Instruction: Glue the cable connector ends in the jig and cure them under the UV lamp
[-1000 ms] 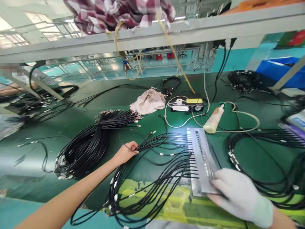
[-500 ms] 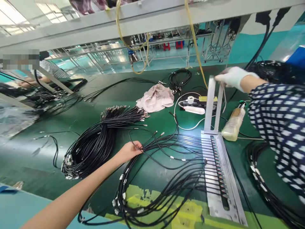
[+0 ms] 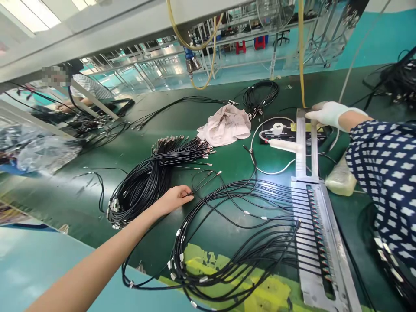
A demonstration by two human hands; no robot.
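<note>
My left hand (image 3: 178, 197), bare, is closed in a pinch on a thin black cable (image 3: 203, 182) at the table's middle, just left of a fanned bunch of cables. My right hand (image 3: 326, 115), in a white glove, grips the far end of a metal clamp frame (image 3: 301, 149) with two parallel bars. This frame joins a long metal fixture (image 3: 307, 281) on the right. Many black cables (image 3: 247, 260) lie side by side across the fixture, their ends lined up along its slot. The fingertips of my right hand are partly hidden behind the bars.
A thick coil of black cables (image 3: 138, 186) lies left of my left hand. Behind it are a pale cloth (image 3: 225, 125) and a smaller cable coil (image 3: 261, 95). A black box (image 3: 276, 138) with white leads sits by the frame. A yellow hose (image 3: 301, 56) hangs down; another person sits far left.
My view has shifted, so the table things sit further right. My left hand has drawn leftward off the cable bunch. My right hand has swung the clamp frame slightly lower, toward the black box.
</note>
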